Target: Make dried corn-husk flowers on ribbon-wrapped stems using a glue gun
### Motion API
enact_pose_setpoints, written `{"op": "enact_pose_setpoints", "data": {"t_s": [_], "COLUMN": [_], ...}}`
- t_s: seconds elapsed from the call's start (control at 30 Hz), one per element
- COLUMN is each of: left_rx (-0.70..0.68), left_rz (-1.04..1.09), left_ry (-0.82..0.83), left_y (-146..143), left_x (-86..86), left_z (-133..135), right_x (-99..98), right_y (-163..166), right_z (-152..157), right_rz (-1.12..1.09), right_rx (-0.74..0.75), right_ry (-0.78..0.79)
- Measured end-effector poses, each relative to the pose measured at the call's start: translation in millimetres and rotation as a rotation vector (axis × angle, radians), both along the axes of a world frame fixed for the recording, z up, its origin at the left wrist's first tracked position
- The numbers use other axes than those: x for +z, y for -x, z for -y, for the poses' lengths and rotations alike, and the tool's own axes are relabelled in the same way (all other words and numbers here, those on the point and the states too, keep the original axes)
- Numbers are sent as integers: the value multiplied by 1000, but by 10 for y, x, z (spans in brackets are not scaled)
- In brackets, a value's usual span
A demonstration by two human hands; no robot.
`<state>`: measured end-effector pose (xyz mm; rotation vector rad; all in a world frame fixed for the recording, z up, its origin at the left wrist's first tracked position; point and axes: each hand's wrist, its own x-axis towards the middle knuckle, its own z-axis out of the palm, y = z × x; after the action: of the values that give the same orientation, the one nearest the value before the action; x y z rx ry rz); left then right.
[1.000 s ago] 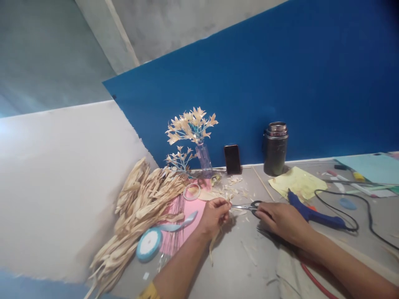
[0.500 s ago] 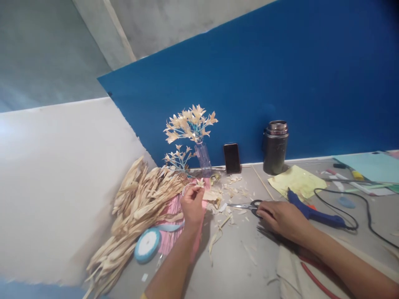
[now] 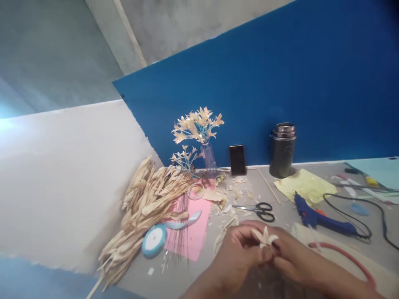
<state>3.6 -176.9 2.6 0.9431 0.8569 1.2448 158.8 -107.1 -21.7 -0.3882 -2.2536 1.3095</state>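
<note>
Close together at the front of the table, my left hand (image 3: 238, 255) and my right hand (image 3: 289, 255) both have their fingers closed around a small cream husk flower (image 3: 264, 237). Its pointed petals stick up between the fingertips; its base is hidden. Just beyond the hands lie scissors (image 3: 258, 210) with black handles, touched by neither hand. Scraps of husk (image 3: 224, 207) are scattered beside them. Further back, a clear vase (image 3: 208, 160) holds a bunch of finished cream flowers (image 3: 198, 124) on blue stems.
Dried corn husks (image 3: 146, 207) pile up at left, beside a blue ribbon roll (image 3: 154, 241) and pink paper (image 3: 199, 211) with thin wires. A blue glue gun (image 3: 324, 218) with its cord lies at right. A phone (image 3: 237, 160) and dark flask (image 3: 282, 151) stand behind, near yellow paper (image 3: 305, 185).
My right hand has let go of the scissors and come left. My left hand has brought the flower down and right from the pink paper, and the hands now meet around it.
</note>
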Motion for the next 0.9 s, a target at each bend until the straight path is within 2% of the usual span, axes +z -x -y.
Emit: {"op": "enact_pose_setpoints", "data": {"t_s": [0.07,0.1,0.17,0.23,0.27,0.3,0.33,0.43,0.53,0.63,0.73,0.83,0.9], "left_rx": [-48,24,302,673,813,893,896,599,360,189,205,218,230], "left_rz": [-9,-68,-255,-386,-440,-452,-408,-308,-445,-386,-307,-243,-172], "left_ry": [54,47,-30,-54,-45,-74,-119,-143,-173,-121,-39,40,107], "left_y": [78,190,510,858,1003,1111,1176,1127,889,705,632,607,598], "left_x": [0,57,241,437,515,575,614,620,533,434,348,261,196], "left_z": [39,74,181,327,406,480,541,579,385,99,-147,-321,-401], "right_x": [-20,-29,-36,-26,-20,-18,-23,-73,-113,-70,16,44,22], "right_y": [27,16,-58,-173,-227,-270,-298,-294,-235,-204,-178,-120,-81], "right_z": [-9,-56,-217,-417,-510,-588,-648,-689,-575,-430,-345,-326,-332], "right_rz": [47,68,64,76,63,40,16,26,151,255,290,182,194], "right_rx": [-84,-150,-330,-587,-703,-780,-830,-823,-669,-560,-425,-412,-382], "right_ry": [-119,-180,-314,-284,-253,-261,-320,-501,-373,-266,-284,-375,-372]}}
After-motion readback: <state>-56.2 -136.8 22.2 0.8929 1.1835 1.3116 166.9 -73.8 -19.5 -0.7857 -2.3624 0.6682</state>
